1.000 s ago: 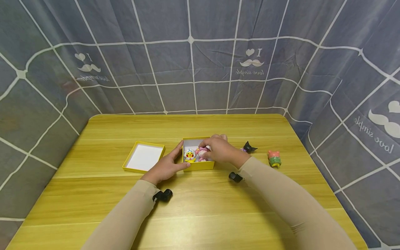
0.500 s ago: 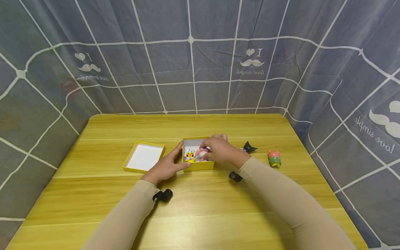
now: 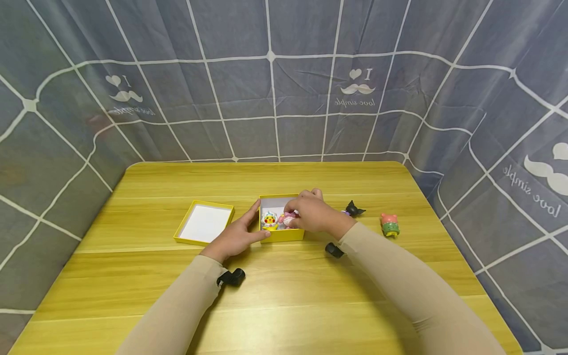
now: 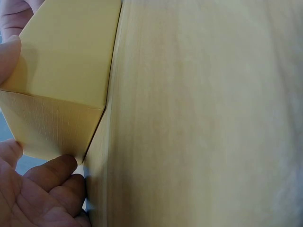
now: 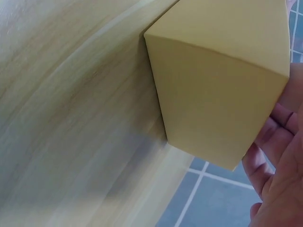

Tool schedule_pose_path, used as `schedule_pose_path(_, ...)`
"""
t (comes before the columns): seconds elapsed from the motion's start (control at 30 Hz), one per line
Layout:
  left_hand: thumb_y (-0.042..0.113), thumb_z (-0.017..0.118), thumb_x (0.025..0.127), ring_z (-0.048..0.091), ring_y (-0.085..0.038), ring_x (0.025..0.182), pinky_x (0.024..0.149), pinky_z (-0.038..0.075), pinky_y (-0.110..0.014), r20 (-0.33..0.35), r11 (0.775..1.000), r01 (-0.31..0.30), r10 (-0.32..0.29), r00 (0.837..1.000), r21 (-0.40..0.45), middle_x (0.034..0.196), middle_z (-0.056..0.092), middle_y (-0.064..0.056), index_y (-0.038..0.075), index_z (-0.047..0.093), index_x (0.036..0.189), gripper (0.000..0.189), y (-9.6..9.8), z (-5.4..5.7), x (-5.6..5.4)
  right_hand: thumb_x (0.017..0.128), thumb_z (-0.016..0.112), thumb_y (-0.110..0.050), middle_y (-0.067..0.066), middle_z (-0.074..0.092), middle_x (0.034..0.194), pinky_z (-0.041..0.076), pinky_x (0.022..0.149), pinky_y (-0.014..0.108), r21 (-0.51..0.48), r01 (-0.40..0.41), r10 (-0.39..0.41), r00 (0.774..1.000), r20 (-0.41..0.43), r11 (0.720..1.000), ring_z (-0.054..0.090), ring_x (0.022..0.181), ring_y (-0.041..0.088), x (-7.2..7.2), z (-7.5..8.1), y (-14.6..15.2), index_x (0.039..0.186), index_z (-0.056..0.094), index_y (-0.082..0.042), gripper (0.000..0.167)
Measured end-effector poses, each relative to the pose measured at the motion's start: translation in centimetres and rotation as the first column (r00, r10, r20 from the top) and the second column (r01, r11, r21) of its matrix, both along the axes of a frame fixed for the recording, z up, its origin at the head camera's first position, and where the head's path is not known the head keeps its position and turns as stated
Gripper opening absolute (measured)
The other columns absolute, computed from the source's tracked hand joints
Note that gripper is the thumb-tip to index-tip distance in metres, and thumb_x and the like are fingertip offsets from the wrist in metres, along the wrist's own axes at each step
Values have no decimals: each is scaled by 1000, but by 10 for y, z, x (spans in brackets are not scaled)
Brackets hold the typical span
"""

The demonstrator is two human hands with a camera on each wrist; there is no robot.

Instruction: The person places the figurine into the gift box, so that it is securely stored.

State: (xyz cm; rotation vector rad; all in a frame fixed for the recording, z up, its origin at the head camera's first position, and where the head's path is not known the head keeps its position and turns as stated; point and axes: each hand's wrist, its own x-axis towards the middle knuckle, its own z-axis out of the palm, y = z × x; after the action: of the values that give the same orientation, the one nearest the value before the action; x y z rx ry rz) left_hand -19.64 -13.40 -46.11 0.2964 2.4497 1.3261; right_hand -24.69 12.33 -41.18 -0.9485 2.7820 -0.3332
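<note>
An open yellow box (image 3: 281, 236) with a white inside stands mid-table. My left hand (image 3: 235, 239) spans its left side, thumb on the front wall and fingers towards the back corner. The left wrist view has the thumb (image 4: 8, 56) against one yellow face and fingertips at another edge. Inside the box's left part lies a yellow figurine (image 3: 269, 220) with a white-and-blue hood. Beside it, my right hand (image 3: 316, 213) reaches over the right wall and pinches a pink figurine (image 3: 287, 219), partly covered by the fingers. In the right wrist view the box wall (image 5: 218, 94) hides the fingertips.
The box's yellow-rimmed lid (image 3: 204, 223) lies to the left, white inside up. On the right are a black-and-purple figurine (image 3: 353, 209), partly behind the right hand, and a pink-and-green figurine (image 3: 389, 225). A grey checked curtain (image 3: 239, 88) surrounds the table (image 3: 284, 305).
Within the box, the pink figurine has turned and shifted slightly under the right fingers. The left hand, the box and the other figurines keep their places.
</note>
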Motion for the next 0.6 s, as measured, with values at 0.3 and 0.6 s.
schedule_pose_path(0.3, 57, 76, 93, 22, -31, 163, 131, 19, -58, 9, 1000, -4, 4, 1000, 8, 175, 23, -9, 47, 5, 168, 103, 1, 0, 0, 97, 78, -34, -8, 78, 113, 23, 103, 52, 23, -7, 8, 1000, -17, 1000, 50, 106, 20, 0, -1, -1, 125, 76, -22, 31)
schedule_pose_path(0.6, 57, 77, 92, 20, -29, 163, 131, 18, -57, 17, 1000, -9, 9, 1000, 14, 176, 22, -7, 48, 5, 167, 104, 1, 1, 0, 98, 77, -37, -9, 78, 114, 15, 119, 64, 50, -20, 22, 999, -35, 999, 47, 141, 28, -1, -2, 0, 125, 76, -24, 30)
